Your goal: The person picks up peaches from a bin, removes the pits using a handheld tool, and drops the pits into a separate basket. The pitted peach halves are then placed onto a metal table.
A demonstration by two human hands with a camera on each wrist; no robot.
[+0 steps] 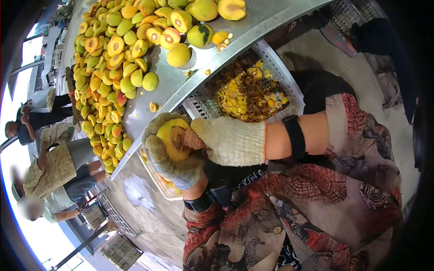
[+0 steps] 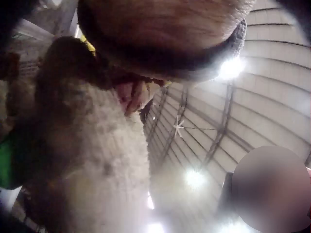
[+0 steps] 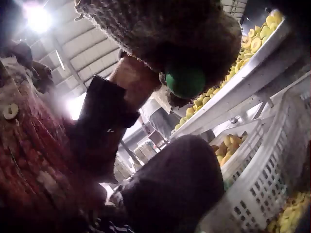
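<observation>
— yellow fruit half [image 1: 172, 137] sits cupped in my gloved left hand [image 1: 169, 156], near the steel table [image 1: 181, 88] edge?
— yes, left fingers curl round it; my right hand [image 1: 221, 141] pinches at its centre, whatever it grips is hidden.
— i'd judge: steady the cup, scoop shallow, drop scraps in the white basket [image 1: 280, 67] right.
</observation>
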